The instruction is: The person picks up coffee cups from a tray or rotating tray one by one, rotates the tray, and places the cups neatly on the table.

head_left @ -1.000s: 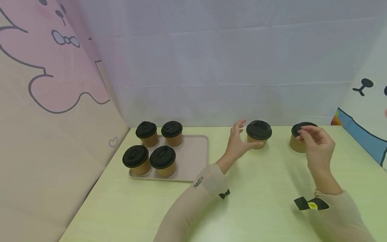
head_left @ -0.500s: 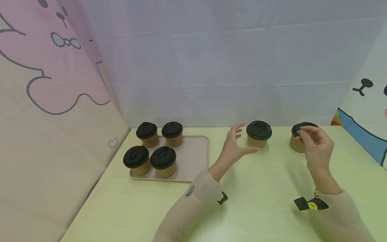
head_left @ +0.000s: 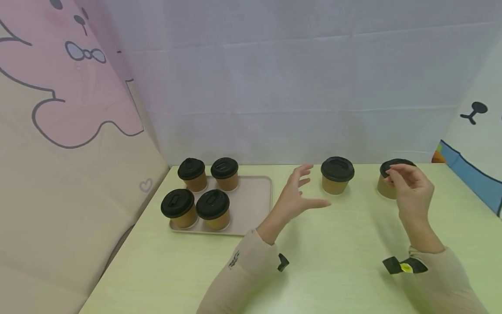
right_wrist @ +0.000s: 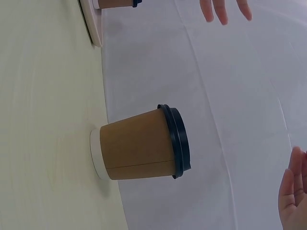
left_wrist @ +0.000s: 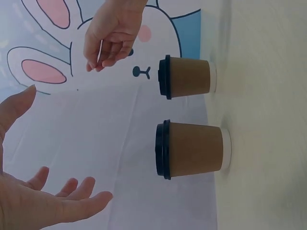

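My left hand (head_left: pixel 291 199) hovers over the table between the tray and a lidded paper coffee cup (head_left: pixel 336 176), thumb and fingers spread wide, holding nothing. That cup stands upright, brown with a black lid and a white base, apart from the fingertips. Farther right, my right hand (head_left: pixel 415 192) is raised with loosely bent fingers and nothing in them. In the head view it overlaps a second lidded paper cup (head_left: pixel 386 187). The left wrist view shows this hand (left_wrist: pixel 115 36) well above that cup (left_wrist: pixel 189 77), with space between.
A light rectangular tray (head_left: pixel 252 203) lies on the left of the pale yellow table (head_left: pixel 321 270). Several matching lidded cups (head_left: pixel 213 209) stand in two rows on its left half. A pale cloth backdrop (head_left: pixel 298 100) rises behind the table, with cartoon-printed cloth at both sides.
My left hand has drawn back from the nearer right-side cup, moving left and toward me with its fingers still spread. The right hand and the cups have stayed in place.
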Tool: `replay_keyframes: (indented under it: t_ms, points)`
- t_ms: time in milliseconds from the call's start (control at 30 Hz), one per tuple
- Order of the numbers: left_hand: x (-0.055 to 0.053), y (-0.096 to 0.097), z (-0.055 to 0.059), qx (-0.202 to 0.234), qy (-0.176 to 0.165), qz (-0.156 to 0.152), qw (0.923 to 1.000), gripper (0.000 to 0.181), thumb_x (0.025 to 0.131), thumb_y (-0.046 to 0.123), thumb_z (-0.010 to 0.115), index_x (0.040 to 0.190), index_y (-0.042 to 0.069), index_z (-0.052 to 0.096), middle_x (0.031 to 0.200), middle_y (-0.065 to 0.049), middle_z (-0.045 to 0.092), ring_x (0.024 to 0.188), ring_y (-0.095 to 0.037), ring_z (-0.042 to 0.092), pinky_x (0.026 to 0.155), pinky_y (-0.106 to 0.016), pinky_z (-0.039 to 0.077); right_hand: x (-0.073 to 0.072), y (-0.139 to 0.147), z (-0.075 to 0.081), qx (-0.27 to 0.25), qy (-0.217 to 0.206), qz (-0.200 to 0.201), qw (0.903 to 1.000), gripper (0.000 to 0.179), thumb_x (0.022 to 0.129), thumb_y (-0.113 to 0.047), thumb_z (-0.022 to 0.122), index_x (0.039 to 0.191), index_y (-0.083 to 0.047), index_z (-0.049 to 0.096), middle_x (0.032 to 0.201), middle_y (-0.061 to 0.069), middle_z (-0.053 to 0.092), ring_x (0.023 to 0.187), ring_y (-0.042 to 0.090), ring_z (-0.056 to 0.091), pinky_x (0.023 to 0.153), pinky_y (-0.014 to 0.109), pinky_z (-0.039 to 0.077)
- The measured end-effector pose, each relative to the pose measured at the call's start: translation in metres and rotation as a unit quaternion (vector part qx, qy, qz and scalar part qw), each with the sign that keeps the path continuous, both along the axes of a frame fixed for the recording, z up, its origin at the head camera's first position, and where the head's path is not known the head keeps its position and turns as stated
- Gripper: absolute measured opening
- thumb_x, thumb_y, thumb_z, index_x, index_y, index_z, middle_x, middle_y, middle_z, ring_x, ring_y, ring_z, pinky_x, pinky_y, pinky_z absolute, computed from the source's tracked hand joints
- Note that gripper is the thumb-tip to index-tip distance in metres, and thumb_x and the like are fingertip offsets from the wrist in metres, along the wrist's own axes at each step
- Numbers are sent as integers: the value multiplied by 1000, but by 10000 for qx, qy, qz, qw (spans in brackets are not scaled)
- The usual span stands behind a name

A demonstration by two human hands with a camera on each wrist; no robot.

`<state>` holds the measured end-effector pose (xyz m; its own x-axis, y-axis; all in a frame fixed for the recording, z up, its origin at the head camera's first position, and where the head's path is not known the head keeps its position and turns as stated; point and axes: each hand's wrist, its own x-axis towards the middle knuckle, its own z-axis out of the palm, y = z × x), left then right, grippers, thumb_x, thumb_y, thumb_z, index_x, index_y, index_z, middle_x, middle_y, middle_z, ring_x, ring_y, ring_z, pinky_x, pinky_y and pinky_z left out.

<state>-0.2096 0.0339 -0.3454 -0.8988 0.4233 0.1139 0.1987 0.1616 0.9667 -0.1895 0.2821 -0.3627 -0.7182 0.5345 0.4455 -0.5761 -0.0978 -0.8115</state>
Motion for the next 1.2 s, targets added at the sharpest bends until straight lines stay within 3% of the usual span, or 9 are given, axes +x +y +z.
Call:
replay_keyframes:
  t_ms: [100,333,733,1033,1200]
  points:
    - [2,-6,-1,-65,67,-58,9999,88,66,17,83,137,31,33,142,5,34,131,-17,38,106,-43,31,0,0,0,-7,61,47,10000,7,83,6,60,84,1,64,73,3,65,59,8,60,57,11,49]
    - [6,-19,-2,-191,64,-162,9997,87,66,18,83,136,34,34,141,15,33,131,-15,39,108,-41,29,0,-2,1,-13,169,104,9998,7,83,8,59,83,3,64,73,3,65,59,8,60,57,11,49]
    - [12,-40,3,3,171,-181,9997,84,68,18,82,135,34,35,140,19,35,132,-15,37,109,-45,28,-1,-4,-1,105,301,152,9994,8,83,9,59,83,3,64,72,3,65,59,9,60,56,11,49]
    - [13,-52,0,103,266,-91,9996,58,79,23,73,130,26,46,134,12,45,123,-15,48,105,-42,35,-2,-5,-2,121,159,97,9998,9,83,9,59,82,2,64,71,1,65,59,8,60,56,11,48]
    - [8,-62,-4,257,381,-6,9989,42,82,24,68,122,18,55,127,-1,54,114,-14,55,101,-42,40,-2,-5,-5,126,159,116,9997,9,83,9,59,82,1,64,71,1,66,59,8,60,56,11,48]
